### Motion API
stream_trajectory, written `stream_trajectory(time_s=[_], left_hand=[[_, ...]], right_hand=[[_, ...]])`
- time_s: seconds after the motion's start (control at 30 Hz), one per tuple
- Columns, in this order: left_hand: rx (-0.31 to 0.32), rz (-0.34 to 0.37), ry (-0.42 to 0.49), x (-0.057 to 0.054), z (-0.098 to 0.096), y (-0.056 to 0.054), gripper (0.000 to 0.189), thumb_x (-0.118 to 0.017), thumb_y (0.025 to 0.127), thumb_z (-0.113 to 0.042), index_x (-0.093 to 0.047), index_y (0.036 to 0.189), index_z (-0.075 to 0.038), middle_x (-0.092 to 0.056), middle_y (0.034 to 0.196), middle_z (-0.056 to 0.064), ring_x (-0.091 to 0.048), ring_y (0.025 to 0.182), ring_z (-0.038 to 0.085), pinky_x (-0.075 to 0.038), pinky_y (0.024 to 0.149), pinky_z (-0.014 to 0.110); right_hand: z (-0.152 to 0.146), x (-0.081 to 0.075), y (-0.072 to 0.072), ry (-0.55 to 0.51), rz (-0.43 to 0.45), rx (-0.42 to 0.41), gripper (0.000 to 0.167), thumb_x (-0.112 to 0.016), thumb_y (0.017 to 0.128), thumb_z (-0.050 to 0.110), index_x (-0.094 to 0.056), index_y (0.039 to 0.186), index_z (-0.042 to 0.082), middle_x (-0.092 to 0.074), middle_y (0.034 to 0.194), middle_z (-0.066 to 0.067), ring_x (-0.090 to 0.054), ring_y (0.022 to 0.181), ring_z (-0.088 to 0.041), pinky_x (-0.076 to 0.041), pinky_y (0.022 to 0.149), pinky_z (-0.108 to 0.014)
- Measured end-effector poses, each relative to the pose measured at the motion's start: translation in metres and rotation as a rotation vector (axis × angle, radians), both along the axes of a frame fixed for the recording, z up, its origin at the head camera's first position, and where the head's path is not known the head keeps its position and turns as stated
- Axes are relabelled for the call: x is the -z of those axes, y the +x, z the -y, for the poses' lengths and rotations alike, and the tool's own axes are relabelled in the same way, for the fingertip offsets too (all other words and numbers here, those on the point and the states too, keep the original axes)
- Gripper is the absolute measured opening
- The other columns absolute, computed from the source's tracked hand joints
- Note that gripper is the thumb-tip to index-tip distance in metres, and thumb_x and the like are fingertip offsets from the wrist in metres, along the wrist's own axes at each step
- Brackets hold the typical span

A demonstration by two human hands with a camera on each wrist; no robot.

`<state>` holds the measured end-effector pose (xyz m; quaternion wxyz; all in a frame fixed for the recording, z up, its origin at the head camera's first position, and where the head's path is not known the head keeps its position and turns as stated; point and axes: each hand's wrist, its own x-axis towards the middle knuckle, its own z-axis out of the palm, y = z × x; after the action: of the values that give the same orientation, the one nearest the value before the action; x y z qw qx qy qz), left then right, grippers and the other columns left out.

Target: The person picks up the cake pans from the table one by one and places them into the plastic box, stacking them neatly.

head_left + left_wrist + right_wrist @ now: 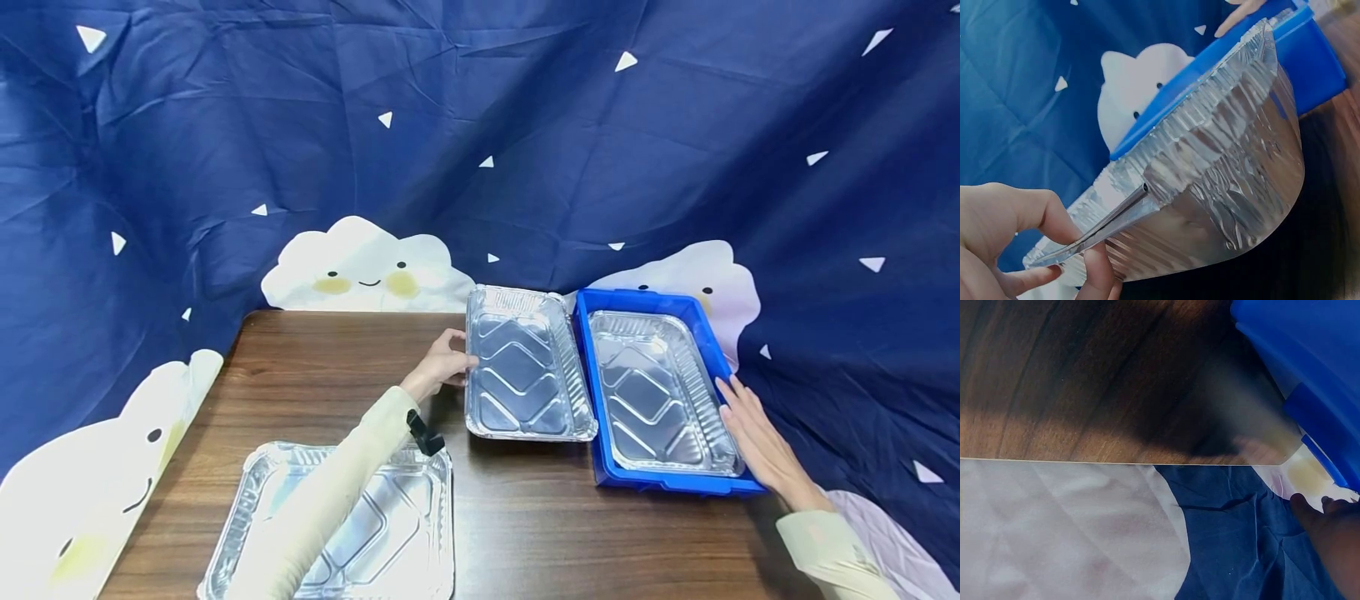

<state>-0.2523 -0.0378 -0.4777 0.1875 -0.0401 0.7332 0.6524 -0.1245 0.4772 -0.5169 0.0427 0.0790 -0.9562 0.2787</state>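
Observation:
My left hand (441, 364) pinches the left rim of a rectangular foil tray (525, 379), thumb on one side of the rim and fingers on the other in the left wrist view. This tray is tilted, its right side next to a blue plastic bin (609, 472). Inside the bin lies a second foil tray (647, 396). Along the bin's right edge rests my right hand (761, 442), fingers extended. In the right wrist view, only part of that hand (1329, 537) shows beside the bin.
A third foil tray (378, 533) lies at the front left of the brown wooden table (540, 517), partly hidden under my left sleeve. Behind the table hangs a dark blue cloth (480, 108) with white clouds and triangles. The bin stands near the table's right edge.

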Motion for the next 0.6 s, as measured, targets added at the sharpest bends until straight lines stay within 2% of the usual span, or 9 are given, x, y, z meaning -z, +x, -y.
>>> stream_trajectory(time_s=[0.2,0.43,0.6], left_hand=[[0.018,-0.011,-0.016,-0.014,-0.002,0.002,0.060,-0.065,0.086,0.005,-0.045,0.143,-0.002,-0.056,0.071,0.001,-0.053,0.059,0.011,-0.056,0.057,0.025],[0.024,-0.014,0.030,-0.031,-0.011,0.005,0.061,-0.063,0.085,0.007,-0.044,0.142,-0.002,-0.053,0.068,0.000,-0.050,0.055,0.010,-0.054,0.053,0.022],[0.046,-0.019,0.050,-0.043,-0.018,0.007,0.062,-0.061,0.085,0.008,-0.042,0.144,-0.001,-0.051,0.068,-0.001,-0.050,0.058,0.009,-0.054,0.054,0.022]], right_hand=[[0.000,0.000,-0.001,0.000,-0.004,-0.003,0.058,-0.033,0.116,0.025,-0.018,0.169,0.006,-0.005,0.174,-0.026,0.003,0.156,-0.055,0.004,0.122,-0.074],[0.000,0.001,0.000,0.000,-0.015,-0.010,0.058,-0.033,0.116,0.026,-0.018,0.169,0.007,-0.006,0.174,-0.026,0.002,0.157,-0.054,0.003,0.124,-0.071],[0.000,0.001,-0.001,0.008,-0.004,-0.001,0.058,-0.033,0.116,0.026,-0.017,0.169,0.008,-0.005,0.174,-0.025,0.003,0.157,-0.053,0.004,0.124,-0.071]])
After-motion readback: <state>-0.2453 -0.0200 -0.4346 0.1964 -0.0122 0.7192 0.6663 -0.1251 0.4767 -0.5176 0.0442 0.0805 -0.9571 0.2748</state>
